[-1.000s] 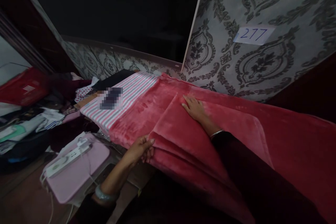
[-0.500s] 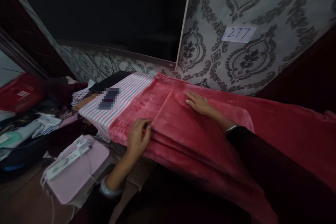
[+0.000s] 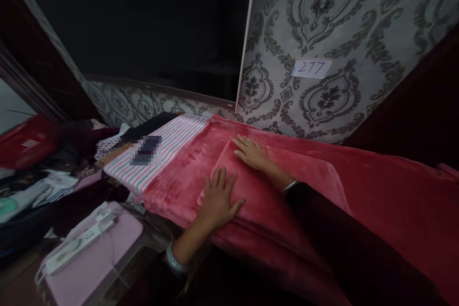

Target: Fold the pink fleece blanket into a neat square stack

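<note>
A red plush blanket [image 3: 279,196] lies partly folded, its upper layer ending in a straight edge near the middle of the view. On that layer, close to its left corner, my left hand [image 3: 218,201] rests flat with fingers spread. Farther back, my right hand [image 3: 249,150] lies palm down near the far corner of the same fold, fingers stretched out. Neither hand grips anything. Beneath the blanket's left end shows a pink, grey and white striped cloth [image 3: 168,146], with a pixelated patch [image 3: 145,150] on it.
A pink stool [image 3: 96,253] at lower left bears a white power strip [image 3: 82,246] with cords. Piled clothes [image 3: 57,186] and a red bag [image 3: 28,141] are at the left. Behind stand a large dark screen [image 3: 143,24] and a patterned wall with a paper marked 277 [image 3: 311,68].
My left hand has gone from pinched fingers at the fold's edge to lying flat and spread on top. My right hand has shifted slightly left towards the fold's far corner.
</note>
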Available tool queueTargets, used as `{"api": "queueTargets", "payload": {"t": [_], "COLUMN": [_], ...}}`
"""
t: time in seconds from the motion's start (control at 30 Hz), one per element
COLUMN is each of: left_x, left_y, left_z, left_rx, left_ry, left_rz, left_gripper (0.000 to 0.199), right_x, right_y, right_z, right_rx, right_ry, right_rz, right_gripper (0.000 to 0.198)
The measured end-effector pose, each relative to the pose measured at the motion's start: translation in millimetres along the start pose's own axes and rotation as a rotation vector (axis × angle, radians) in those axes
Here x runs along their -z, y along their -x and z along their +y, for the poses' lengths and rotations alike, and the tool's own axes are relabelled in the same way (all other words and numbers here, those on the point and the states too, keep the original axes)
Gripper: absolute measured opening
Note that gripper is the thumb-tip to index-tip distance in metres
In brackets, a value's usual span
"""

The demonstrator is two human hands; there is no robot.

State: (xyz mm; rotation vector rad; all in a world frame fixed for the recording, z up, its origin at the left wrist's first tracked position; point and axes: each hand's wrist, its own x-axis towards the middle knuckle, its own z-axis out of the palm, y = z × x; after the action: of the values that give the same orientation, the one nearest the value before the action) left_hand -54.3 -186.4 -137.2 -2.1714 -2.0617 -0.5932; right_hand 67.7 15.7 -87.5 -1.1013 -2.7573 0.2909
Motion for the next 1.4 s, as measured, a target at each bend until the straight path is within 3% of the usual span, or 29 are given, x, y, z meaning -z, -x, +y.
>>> {"api": "queueTargets", "payload": {"t": [0.17,0.33,0.5,0.63,0.73,0.83,0.97,1.03,1.2,1.33,1.4], "left_x": [-18,-21,-18,-12,-10,-9,-8,-8,-4,15,28], "left_y": [18,24,19,16,14,13,12,12,10,3,-4], "left_z": [-1,-4,-6,-6,-4,-3,-3,-2,-1,-6,-6], "left_rx": [0.002,0.014,0.003,0.002,0.003,0.013,0.017,0.016,0.023,0.000,-0.025], "left_ry": [-0.066,-0.072,-0.069,-0.056,-0.036,-0.022,-0.016,-0.019,-0.059,-0.059,-0.053], "left_rz": [0.073,0.080,0.076,0.066,0.055,0.037,0.022,0.026,-0.014,-0.058,-0.040], "left_gripper": [0.073,0.065,0.064,0.064,0.065,0.066,0.066,0.067,0.069,0.062,0.057], "right_x": [-23,-32,-27,-7,11,18,0,-16,-38,-23,-14], "right_y": [-14,-14,-15,-11,16,76,169,197,207,209,220], "right_z": [-3,5,0,-7,-10,-12,-13,-11,-8,-6,0], "right_rx": [0.009,0.038,0.017,-0.002,0.022,0.044,0.162,0.151,0.115,0.106,0.013], "right_ry": [-0.001,-0.003,0.010,-0.028,-0.067,-0.069,0.005,0.049,0.089,0.072,0.084], "right_rz": [-0.088,-0.067,-0.076,-0.143,-0.122,-0.055,-0.047,-0.028,0.028,0.023,0.090], "right_gripper": [0.062,0.062,0.061,0.062,0.063,0.063,0.063,0.064,0.063,0.060,0.058]}}
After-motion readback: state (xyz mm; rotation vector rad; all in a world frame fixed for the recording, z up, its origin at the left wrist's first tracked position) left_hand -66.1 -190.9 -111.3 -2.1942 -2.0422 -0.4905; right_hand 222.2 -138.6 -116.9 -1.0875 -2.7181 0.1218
